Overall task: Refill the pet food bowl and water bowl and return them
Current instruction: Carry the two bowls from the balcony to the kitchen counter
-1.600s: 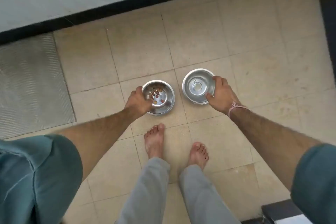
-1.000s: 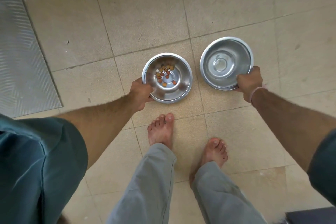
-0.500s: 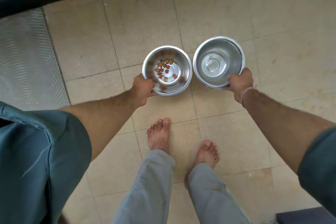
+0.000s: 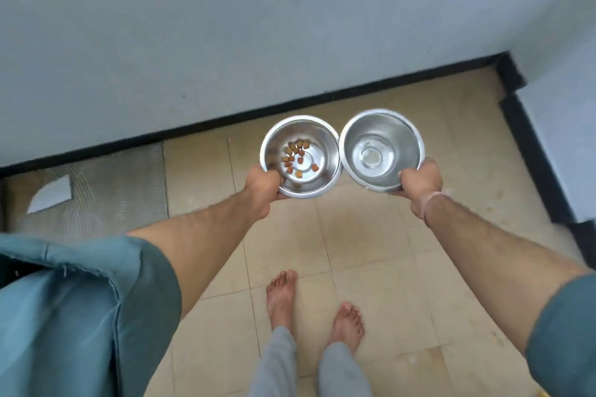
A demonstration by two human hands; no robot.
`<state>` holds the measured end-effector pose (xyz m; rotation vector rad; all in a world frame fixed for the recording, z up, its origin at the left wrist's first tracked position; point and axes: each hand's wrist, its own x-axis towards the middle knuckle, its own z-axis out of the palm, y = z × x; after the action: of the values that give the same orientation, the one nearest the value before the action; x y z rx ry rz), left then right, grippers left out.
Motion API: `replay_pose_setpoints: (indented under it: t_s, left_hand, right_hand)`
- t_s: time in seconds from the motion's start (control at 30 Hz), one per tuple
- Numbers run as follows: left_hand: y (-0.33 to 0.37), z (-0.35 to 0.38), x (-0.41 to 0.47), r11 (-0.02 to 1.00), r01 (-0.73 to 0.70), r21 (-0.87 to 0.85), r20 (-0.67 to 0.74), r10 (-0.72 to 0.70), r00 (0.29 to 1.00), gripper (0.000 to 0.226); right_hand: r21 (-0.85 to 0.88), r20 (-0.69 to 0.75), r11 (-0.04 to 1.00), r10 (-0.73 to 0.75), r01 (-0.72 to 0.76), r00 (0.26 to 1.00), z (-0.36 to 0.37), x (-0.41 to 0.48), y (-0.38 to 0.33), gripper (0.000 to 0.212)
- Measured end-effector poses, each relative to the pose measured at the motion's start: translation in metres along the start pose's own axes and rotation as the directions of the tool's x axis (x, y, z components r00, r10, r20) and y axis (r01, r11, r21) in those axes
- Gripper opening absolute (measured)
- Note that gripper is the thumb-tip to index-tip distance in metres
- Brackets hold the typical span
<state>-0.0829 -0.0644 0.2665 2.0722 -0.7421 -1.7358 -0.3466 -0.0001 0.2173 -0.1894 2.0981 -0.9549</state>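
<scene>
Two steel bowls hang in the air side by side above the tiled floor, their rims touching. My left hand point(image 4: 262, 185) grips the near rim of the food bowl point(image 4: 317, 138), thumb inside; several brown kibble pieces point(image 4: 297, 156) lie in its bottom. My right hand point(image 4: 419, 182) grips the near right rim of the water bowl point(image 4: 392, 134), which shows only a shiny bare bottom.
A grey wall with a black skirting point(image 4: 206, 121) runs across ahead, and it turns a corner at the right point(image 4: 529, 142). A grey ribbed mat point(image 4: 96, 190) lies on the floor at the left with a white scrap point(image 4: 51, 195) on it. My bare feet point(image 4: 312, 309) stand on beige tiles.
Both bowls have come up off the floor in my hands and drawn together until their rims meet. My view has tilted up, so the wall now fills the top.
</scene>
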Motion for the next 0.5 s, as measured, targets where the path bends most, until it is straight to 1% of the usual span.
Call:
replay_pose_setpoints:
  t_s: [0.07,0.17,0.27,0.4,0.5]
  left_hand:
    - [0.018,-0.008,-0.018,0.999,-0.049,-0.02,0.011,0.05,0.999,0.041]
    - [0.071,-0.018,-0.068,0.991,-0.124,-0.039,0.037,0.126,0.991,0.039]
    - [0.119,-0.03,-0.132,0.982,-0.188,-0.037,0.075,0.19,0.979,0.034]
    - [0.176,-0.046,-0.2,0.961,-0.275,-0.012,0.123,0.275,0.954,0.038]
    - [0.212,-0.064,-0.243,0.943,-0.331,0.022,0.159,0.324,0.933,0.034]
  right_hand:
    - [0.002,-0.021,0.999,-0.035,0.035,0.999,-0.024,-0.027,-0.037,0.038]
    - [-0.001,-0.026,0.993,-0.115,0.115,0.993,-0.059,-0.068,-0.095,0.039]
    - [-0.04,-0.043,0.983,-0.182,0.181,0.982,-0.095,-0.112,-0.148,0.032]
    - [-0.117,-0.119,0.969,-0.23,0.216,0.966,-0.136,-0.174,-0.207,0.036]
    - [-0.136,-0.173,0.959,-0.27,0.249,0.947,-0.16,-0.225,-0.239,0.033]
